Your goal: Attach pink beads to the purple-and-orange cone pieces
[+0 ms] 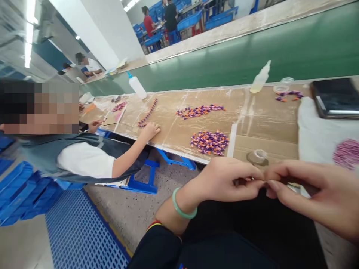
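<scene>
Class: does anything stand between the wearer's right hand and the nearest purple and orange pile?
Yes. In this view, the left hand, fingertip to fingertip with the right hand, lies in the way, as does a small round object just beyond. A pale strip beside the pile also crosses the way, but looks flat.

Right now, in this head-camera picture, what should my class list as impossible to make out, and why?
All in the head view:
What, if anything, the left hand and right hand pinch: hidden by the hands themselves.
The full extent of the pink pile: cut off by the right edge.
The far side of the black device: cut off there too.
What the distant person in red handles: too small and blurred.
</scene>
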Motion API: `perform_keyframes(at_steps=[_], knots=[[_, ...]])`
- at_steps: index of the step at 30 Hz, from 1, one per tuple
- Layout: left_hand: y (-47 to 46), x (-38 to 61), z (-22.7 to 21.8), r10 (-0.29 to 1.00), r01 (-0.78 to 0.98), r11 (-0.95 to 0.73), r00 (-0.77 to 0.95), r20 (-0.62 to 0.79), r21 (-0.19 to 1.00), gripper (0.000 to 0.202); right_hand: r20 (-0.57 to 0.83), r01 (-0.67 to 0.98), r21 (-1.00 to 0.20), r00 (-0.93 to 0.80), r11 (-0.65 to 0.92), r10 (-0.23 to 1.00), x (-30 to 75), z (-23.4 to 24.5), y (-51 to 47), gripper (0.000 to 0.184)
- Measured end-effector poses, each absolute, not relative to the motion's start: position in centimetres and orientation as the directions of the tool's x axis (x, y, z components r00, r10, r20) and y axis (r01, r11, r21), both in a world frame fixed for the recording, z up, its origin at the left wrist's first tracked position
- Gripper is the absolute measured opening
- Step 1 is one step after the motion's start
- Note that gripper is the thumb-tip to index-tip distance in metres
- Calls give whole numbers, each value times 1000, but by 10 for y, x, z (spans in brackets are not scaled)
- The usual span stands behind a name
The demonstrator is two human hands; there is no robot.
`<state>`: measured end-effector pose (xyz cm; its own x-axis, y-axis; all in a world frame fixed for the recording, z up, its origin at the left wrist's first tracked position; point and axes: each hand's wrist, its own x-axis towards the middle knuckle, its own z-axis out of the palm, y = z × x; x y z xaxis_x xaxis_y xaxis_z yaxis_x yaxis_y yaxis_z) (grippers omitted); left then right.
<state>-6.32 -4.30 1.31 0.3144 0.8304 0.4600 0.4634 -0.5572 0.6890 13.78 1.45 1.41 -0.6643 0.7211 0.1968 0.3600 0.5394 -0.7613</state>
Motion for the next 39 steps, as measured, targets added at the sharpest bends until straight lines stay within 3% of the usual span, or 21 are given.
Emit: perform_keyframes(at_steps=[3, 8, 15, 23, 39], knots=[[-47, -67, 9, 872, 393, -488, 189, 451, 779, 16, 250, 255, -763, -732, 595, 634, 137, 34, 30, 19], [-45, -76, -14, 955, 297, -286, 18, 295, 911, 11, 229, 325, -613, -799, 720, 556, 142, 40, 74, 13], [-24, -66, -42, 988, 233, -140, 92, 122, 962, 12, 43, 435, -487, -854, 758, 518, 140, 13, 116, 10], [-8, -66, -50, 976, 223, -198, 140, 170, 954, 13, -112, 514, -525, -831, 678, 544, 138, 12, 123, 9], [-9, -66, -52, 974, 208, -207, 138, 180, 956, 12, -82, 483, -441, -861, 757, 501, 130, 10, 121, 13]])
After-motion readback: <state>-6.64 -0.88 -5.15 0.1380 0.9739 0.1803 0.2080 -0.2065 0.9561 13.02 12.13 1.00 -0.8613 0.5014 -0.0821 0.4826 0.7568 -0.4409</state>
